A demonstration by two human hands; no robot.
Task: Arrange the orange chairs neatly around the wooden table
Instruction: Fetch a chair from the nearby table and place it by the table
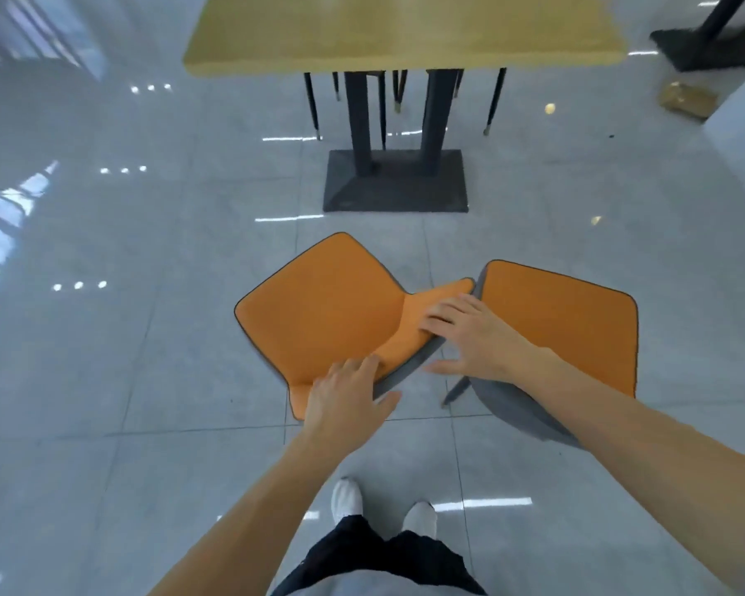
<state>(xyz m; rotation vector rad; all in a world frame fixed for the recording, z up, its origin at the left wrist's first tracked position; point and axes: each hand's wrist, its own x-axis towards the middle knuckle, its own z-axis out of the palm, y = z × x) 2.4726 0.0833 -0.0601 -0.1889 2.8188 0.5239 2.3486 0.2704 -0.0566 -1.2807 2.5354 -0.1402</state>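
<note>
An orange chair stands on the floor in front of me, its seat turned left and its backrest toward me. My left hand lies on the near end of the backrest's top edge. My right hand rests on the far end of the same edge, fingers spread over it. A second orange chair stands right beside the first on the right, touching or nearly touching it. The wooden table is ahead, its dark pedestal base just beyond the chairs.
Thin dark legs of other chairs show under the table's far side. A brown package and a dark mat with a stand lie at the back right. A white wall edge is on the right. My feet stand on grey tiles.
</note>
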